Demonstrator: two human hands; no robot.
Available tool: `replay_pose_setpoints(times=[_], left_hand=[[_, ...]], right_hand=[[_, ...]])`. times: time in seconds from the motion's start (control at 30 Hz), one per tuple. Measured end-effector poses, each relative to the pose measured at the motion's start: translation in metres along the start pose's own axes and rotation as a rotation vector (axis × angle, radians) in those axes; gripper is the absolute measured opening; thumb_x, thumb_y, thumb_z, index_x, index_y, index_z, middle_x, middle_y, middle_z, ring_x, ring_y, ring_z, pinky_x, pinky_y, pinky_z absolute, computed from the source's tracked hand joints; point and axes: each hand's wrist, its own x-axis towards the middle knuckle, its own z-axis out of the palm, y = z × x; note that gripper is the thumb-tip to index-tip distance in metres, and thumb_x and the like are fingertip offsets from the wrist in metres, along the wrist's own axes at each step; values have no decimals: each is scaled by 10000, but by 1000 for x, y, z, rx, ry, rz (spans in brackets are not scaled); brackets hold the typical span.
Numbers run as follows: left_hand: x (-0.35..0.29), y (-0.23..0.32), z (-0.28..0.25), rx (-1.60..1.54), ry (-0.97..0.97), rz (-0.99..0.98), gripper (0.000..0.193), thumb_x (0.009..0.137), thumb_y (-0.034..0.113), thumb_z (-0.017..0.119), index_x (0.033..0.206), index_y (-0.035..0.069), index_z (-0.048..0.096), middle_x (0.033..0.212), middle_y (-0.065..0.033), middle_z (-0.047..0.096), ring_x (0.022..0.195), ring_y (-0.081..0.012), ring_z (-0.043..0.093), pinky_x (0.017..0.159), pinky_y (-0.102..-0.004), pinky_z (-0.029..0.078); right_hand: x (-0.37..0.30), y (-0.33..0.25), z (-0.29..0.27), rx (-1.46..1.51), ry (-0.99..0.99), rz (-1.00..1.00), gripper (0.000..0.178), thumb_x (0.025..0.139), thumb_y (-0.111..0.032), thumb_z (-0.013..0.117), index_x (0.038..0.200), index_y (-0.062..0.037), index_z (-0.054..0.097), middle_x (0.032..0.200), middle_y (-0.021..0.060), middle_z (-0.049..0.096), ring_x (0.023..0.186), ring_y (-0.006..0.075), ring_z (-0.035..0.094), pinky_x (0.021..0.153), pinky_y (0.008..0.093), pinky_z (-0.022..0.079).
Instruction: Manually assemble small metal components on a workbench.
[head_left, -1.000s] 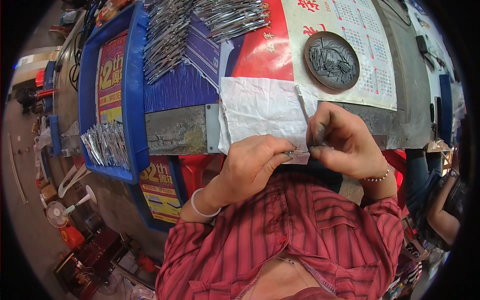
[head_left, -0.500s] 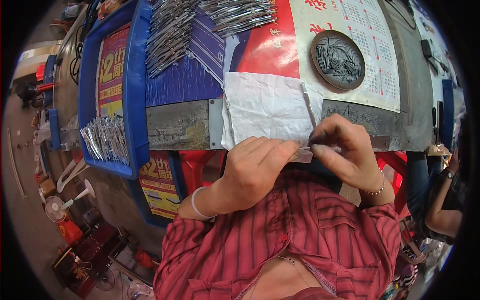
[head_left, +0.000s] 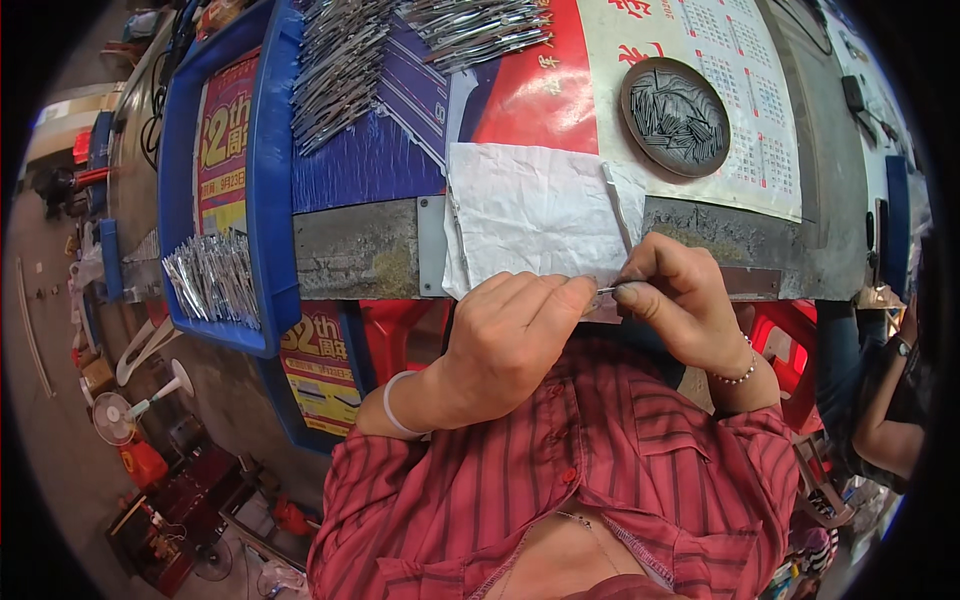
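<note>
Just past the table's near edge, my two hands meet fingertip to fingertip. My left hand (head_left: 515, 340) is closed, and a short, thin silver metal piece (head_left: 606, 290) sticks out between its thumb and fingers; the rest is hidden in the hand. My right hand (head_left: 675, 300) pinches the other end of that piece between thumb and forefinger. Its exact kind is too small to tell. Behind the hands lies a creased white cloth or paper sheet (head_left: 540, 210), with a slender metal strip (head_left: 622, 205) along its right side and another thin strip (head_left: 459, 235) at its left edge.
A round dish (head_left: 675, 117) of small dark metal pins sits on a calendar sheet (head_left: 770, 150) at far right. Slender silver metal pieces lie in piles (head_left: 340, 75) at the back. A blue tray (head_left: 277, 180) at left holds more silver pieces (head_left: 212, 280). Another person's arm (head_left: 885, 415) shows at right.
My right hand has shifted slightly left, and its thumb and forefinger have moved a little on the metal piece. My left hand stays almost still.
</note>
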Motion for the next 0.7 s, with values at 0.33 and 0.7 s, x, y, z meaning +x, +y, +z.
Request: replay_pose_setpoints(times=[0.33, 0.7], left_hand=[[8, -2, 1, 41, -19, 16, 308, 687, 27, 590, 987, -40, 574, 757, -112, 574, 612, -230, 553, 543, -334, 430], [21, -7, 7, 16, -36, -36, 278, 696, 6, 589, 971, -31, 581, 715, -111, 573, 607, -255, 563, 552, -345, 445]], right_hand=[[3, 9, -2, 140, 27, 64, 145, 867, -70, 619, 789, 16, 533, 641, 34, 571, 589, 48, 509, 518, 226, 416], [11, 11, -9, 254, 27, 117, 153, 880, -72, 610, 789, 15, 523, 686, 30, 593, 618, 47, 523, 540, 223, 436]])
